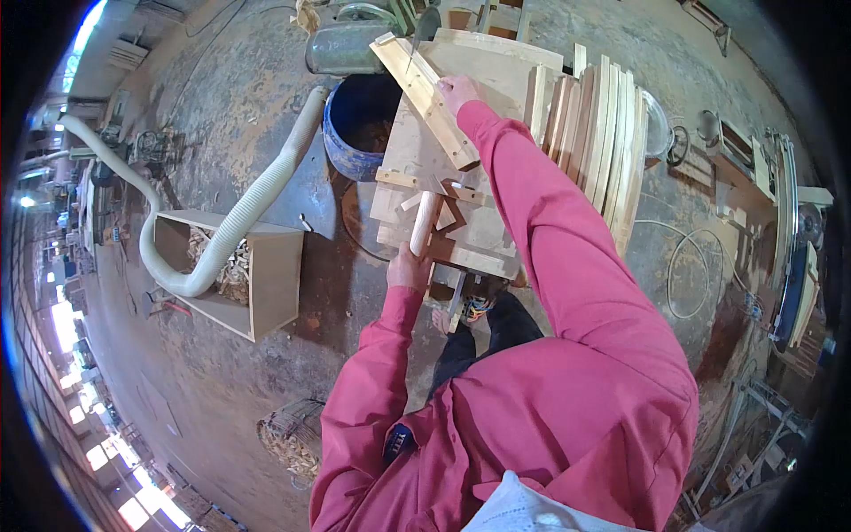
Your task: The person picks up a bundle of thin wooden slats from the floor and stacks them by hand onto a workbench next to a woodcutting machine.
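Observation:
My left hand (408,268) is closed around the near end of a short, pale length of wood (427,222), which points away from me over the worktable (408,146). Farther off, my right hand (458,91) grips the edge of a long wooden jig board (430,106) lying slantwise across the tabletop. A thin upright metal blade (424,28) stands near that board's far end. Small wooden strips (448,213) lie beside the wood in my left hand. My right palm and some of its fingers are hidden from view.
Several long wooden strips (598,133) are stacked along the table's right side. A blue drum (341,146) stands to the left. A ribbed hose (257,195) curves over an open wooden box (270,275) holding wood offcuts. A mesh sack (292,434) of offcuts sits nearer me.

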{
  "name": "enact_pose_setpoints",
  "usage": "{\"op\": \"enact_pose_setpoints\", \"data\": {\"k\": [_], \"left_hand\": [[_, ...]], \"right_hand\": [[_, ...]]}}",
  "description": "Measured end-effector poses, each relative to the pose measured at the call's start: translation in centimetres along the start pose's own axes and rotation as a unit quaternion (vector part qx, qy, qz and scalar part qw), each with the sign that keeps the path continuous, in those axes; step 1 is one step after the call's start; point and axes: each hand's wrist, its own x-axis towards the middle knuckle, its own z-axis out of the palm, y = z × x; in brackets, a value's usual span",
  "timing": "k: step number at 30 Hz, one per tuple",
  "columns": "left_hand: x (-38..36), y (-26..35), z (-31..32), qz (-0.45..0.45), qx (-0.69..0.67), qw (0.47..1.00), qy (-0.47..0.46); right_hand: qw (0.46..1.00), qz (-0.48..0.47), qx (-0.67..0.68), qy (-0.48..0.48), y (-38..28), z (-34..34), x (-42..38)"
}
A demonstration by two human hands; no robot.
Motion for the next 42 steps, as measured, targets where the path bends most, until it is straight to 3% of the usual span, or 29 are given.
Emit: {"op": "enact_pose_setpoints", "data": {"k": [4,6,10,12,13,16,20,25,37,40,42], "left_hand": [[0.0,0.5,-0.1,0.003,0.012,1.000,0.008],[-0.3,0.3,-0.2,0.005,0.012,1.000,0.007],[-1.0,-0.3,-0.1,0.003,0.016,1.000,0.010],[-1.6,-0.9,-0.1,-0.007,0.015,1.000,0.008],[-2.0,-1.3,0.0,-0.017,0.019,1.000,0.005],[-3.6,-2.3,-0.4,0.004,0.002,1.000,0.005],[-5.1,-3.7,-0.4,-0.035,0.016,0.999,-0.028],[-6.5,-5.3,-0.5,-0.016,-0.012,0.999,-0.045],[-6.3,-4.4,-1.1,-0.027,0.000,0.997,-0.068],[-5.2,-3.7,-1.0,-0.020,0.003,0.998,-0.056],[-4.6,-3.1,-0.9,-0.018,0.007,0.999,-0.051]], "right_hand": [[1.000,0.016,-0.016,0.004,-0.1,-1.1,1.2],[0.996,0.030,-0.079,0.035,-0.7,-2.8,-0.1],[0.994,0.047,-0.070,0.074,-1.7,-4.3,-3.6],[0.984,-0.070,-0.098,0.130,-3.3,-4.8,-7.4],[0.984,-0.073,-0.102,0.129,-3.5,-4.9,-8.8],[0.999,0.027,-0.016,0.000,-3.7,-4.8,-11.0],[0.994,-0.046,-0.102,0.023,-2.9,-2.3,-11.9],[0.999,-0.013,-0.010,-0.051,-3.6,-1.1,-9.6],[0.997,-0.051,-0.049,0.000,-2.0,1.4,-6.6],[0.999,0.019,-0.017,-0.041,-2.4,0.9,-5.4],[0.999,0.002,-0.025,-0.029,-2.6,0.5,-4.7]]}}
